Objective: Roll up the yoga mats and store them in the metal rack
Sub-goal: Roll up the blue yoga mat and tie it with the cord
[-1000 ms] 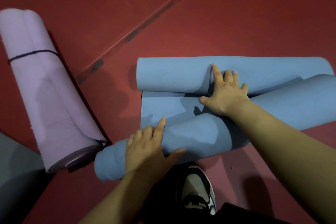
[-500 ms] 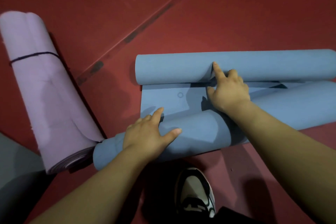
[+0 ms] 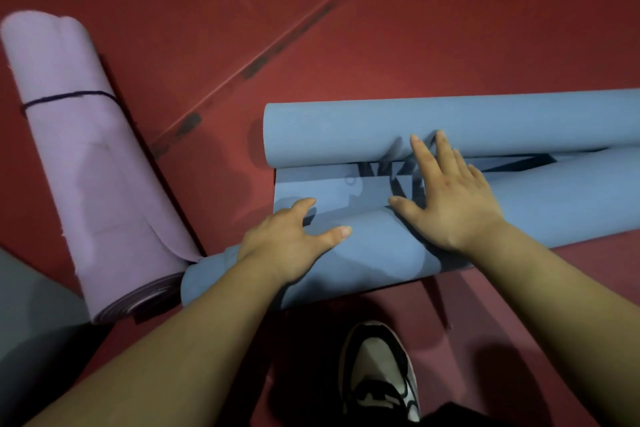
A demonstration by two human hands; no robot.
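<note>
A blue yoga mat (image 3: 374, 253) lies on the red floor, curled into a near roll under my hands and a far roll (image 3: 450, 125) at its other end. A narrow flat strip of mat shows between the two rolls. My left hand (image 3: 294, 239) rests over the top of the near roll, fingers curved around it. My right hand (image 3: 446, 198) lies flat across the near roll, fingers spread, its fingertips touching the far roll. A pink rolled mat (image 3: 93, 163), tied with a dark cord, lies at the left. No metal rack is in view.
Red floor (image 3: 346, 28) with a dark seam line runs diagonally behind the mats. A grey surface (image 3: 24, 305) lies at the lower left. My shoe (image 3: 377, 367) stands just behind the near roll. The pink mat's end touches the blue roll's left end.
The near roll has moved forward, so the flat strip between the rolls has narrowed. My right hand has flattened and its fingers have spread toward the far roll.
</note>
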